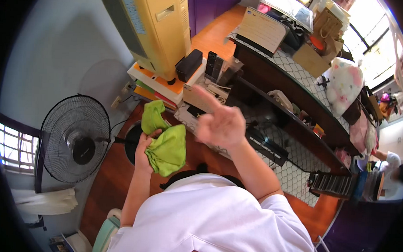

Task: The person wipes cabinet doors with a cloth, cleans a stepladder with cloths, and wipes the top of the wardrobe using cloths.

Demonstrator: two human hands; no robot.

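A bright green cloth point(169, 147) hangs bunched in my left hand point(143, 153), whose fingers wrap round its left side. The cloth has a smaller upper part and a wider lower part, both crumpled. My right hand point(223, 124) is raised to the right of the cloth, apart from it, with its fingers spread and slightly blurred. Nothing is in my right hand. Behind it are cables and small items on a low shelf beside a black case point(189, 65).
A black standing fan point(76, 139) is at the left. A yellowish upright appliance point(162, 31) rests on books at the top. To the right runs a dark desk with a calendar point(262, 30), a cardboard box point(312, 61) and a white bag point(345, 84). Another person's sleeve point(392, 166) shows at far right.
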